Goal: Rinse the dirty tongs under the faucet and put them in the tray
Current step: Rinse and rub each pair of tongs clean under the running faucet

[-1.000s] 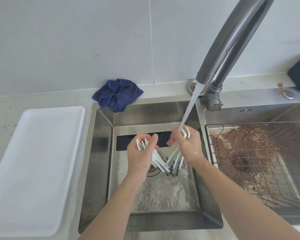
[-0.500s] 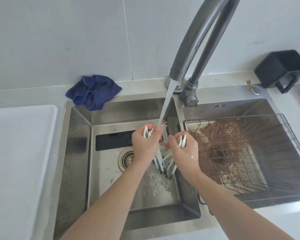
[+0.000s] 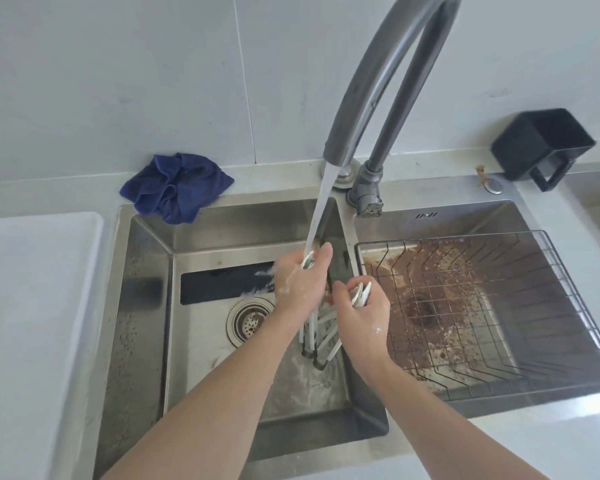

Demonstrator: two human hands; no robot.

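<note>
Left hand (image 3: 300, 284) fisted round a bunch of white tongs (image 3: 321, 336), top ends right in the water stream (image 3: 318, 216). Right hand (image 3: 362, 315) closed on a second bunch just beside it, ends poking above the fist. Tong tips point down, over the left sink basin (image 3: 146, 306). Faucet (image 3: 371, 95) running. White tray (image 3: 32, 323) on the counter left of the sink, wire rack (image 3: 499, 386) in the right basin, blue cloth (image 3: 175, 187) behind the sink
</note>
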